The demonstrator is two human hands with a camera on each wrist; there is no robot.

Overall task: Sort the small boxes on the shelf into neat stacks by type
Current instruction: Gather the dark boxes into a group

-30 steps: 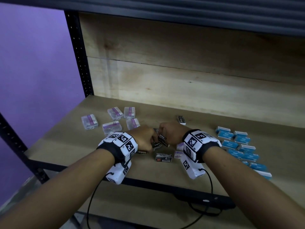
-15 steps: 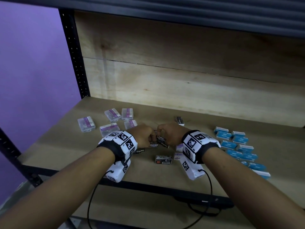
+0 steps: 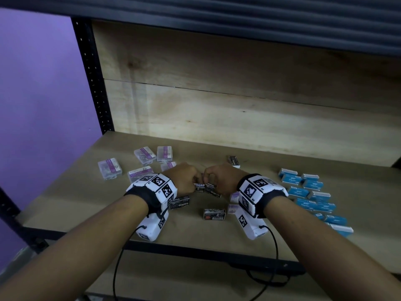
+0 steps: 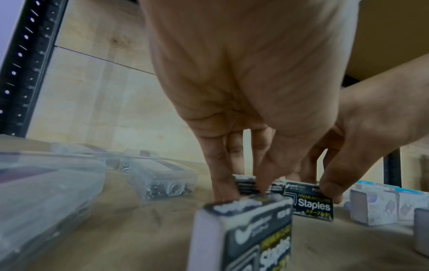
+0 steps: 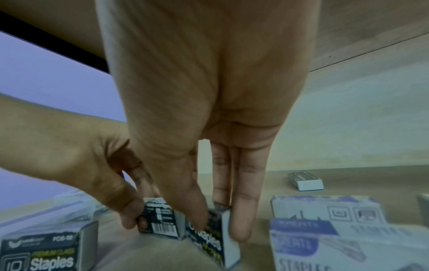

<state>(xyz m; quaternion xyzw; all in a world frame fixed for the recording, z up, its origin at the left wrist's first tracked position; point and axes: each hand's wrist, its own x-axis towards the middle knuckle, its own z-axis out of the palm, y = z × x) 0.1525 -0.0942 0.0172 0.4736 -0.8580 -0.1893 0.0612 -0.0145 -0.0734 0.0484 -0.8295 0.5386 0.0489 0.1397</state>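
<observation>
Both hands meet at the middle of the shelf point(image 3: 121, 205). My left hand point(image 3: 195, 183) pinches a black staples box point(image 3: 199, 186) from above; its fingertips point(image 4: 223, 196) curl round that box point(image 4: 246, 185). My right hand point(image 3: 209, 181) pinches a second black staples box point(image 3: 213, 191) between thumb and fingers point(image 5: 241, 225), with the box point(image 5: 209, 232) tilted. The two boxes touch side by side on the board. Another black staples box point(image 3: 180, 203) lies under my left wrist, one more point(image 3: 214, 214) nearer the front edge, and one point(image 3: 234, 160) at the back.
Clear paper-clip boxes with purple labels point(image 3: 147, 155) lie scattered at the left. Several blue boxes point(image 3: 310, 192) are spread at the right. Pale lavender staples boxes point(image 3: 234, 196) sit by my right wrist. A wooden back wall point(image 3: 238, 118) closes the shelf; a black upright point(image 3: 91, 72) stands at the left.
Both hands have stayed together at mid shelf. The two black boxes they hold have come down closer to the board and now sit against each other.
</observation>
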